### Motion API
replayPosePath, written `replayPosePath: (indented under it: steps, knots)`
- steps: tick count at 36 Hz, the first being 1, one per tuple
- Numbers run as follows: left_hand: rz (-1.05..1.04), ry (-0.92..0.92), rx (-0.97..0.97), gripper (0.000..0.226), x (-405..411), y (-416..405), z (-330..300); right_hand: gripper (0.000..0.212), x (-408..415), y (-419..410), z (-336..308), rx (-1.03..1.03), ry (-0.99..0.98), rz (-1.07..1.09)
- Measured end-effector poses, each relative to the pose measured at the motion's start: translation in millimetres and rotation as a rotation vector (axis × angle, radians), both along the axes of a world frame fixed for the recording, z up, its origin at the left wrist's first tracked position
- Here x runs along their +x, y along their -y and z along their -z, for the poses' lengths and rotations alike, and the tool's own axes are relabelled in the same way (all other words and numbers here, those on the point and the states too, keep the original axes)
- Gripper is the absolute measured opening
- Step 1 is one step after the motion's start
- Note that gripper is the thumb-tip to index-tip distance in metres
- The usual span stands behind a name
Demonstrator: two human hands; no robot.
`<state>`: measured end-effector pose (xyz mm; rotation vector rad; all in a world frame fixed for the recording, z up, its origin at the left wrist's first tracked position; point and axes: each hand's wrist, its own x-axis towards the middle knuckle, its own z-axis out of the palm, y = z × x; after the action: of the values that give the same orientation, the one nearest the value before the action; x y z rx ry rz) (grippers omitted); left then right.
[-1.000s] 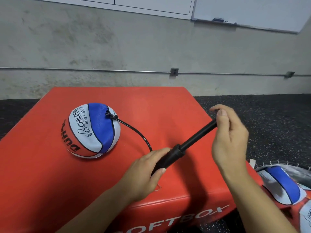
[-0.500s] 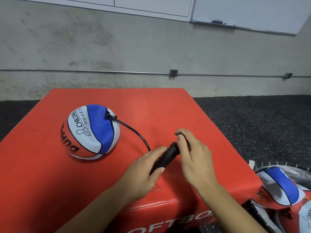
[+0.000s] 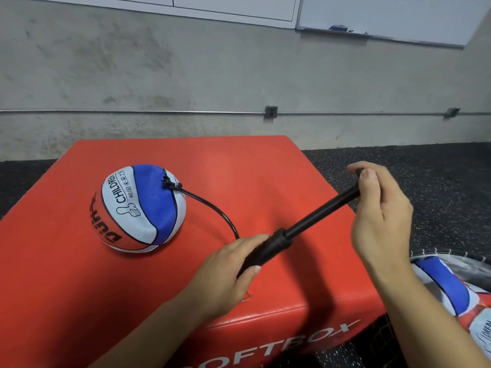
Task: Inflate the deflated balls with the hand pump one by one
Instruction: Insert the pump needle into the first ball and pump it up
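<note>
A bare grey concrete wall (image 3: 186, 70) fills the back of the room, with a thin metal pipe (image 3: 132, 112) running along it and the lower edge of a whiteboard (image 3: 385, 17) at upper right. Below it lies dark speckled floor (image 3: 438, 176). A big red padded box (image 3: 79, 274) stands in front, white lettering on its near side.

On the box top, left of centre, sits a ball (image 3: 140, 208) in red, white and blue panels, printed with dark letters; its skin looks soft and slightly dented. A thin black hose (image 3: 212, 208) curves from its valve to the pump (image 3: 268, 251), which lies slanted over the box's right part, rod drawn out. At lower right, off the box, another ball (image 3: 446, 285) lies flat and crumpled.

The left hand (image 3: 225, 277) grips the pump barrel; the right hand (image 3: 380, 219) is curled round the handle at the rod's far end
</note>
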<state>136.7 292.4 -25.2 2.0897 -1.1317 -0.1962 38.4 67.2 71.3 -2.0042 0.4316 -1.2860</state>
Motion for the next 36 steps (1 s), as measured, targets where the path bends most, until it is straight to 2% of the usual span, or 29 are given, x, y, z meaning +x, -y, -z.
replayPosePath:
  steps: [5,16,20,29,36]
  knots:
    - [-0.017,-0.016,-0.015,0.061,2,-2,3,0.031,13,-12,5,0.013,0.018,0.009]
    - [-0.072,-0.044,-0.066,0.06,8,-6,7,0.036,38,-63,52,-0.117,-0.293,-0.138]
    - [-0.068,-0.04,-0.072,0.058,9,-7,8,0.035,41,-70,61,-0.155,-0.35,-0.167]
    - [-0.059,-0.04,-0.064,0.06,9,-3,6,0.036,34,-53,50,-0.168,-0.326,-0.155]
    - [-0.02,-0.02,-0.036,0.06,6,-1,4,0.031,20,-15,8,-0.05,-0.07,-0.065]
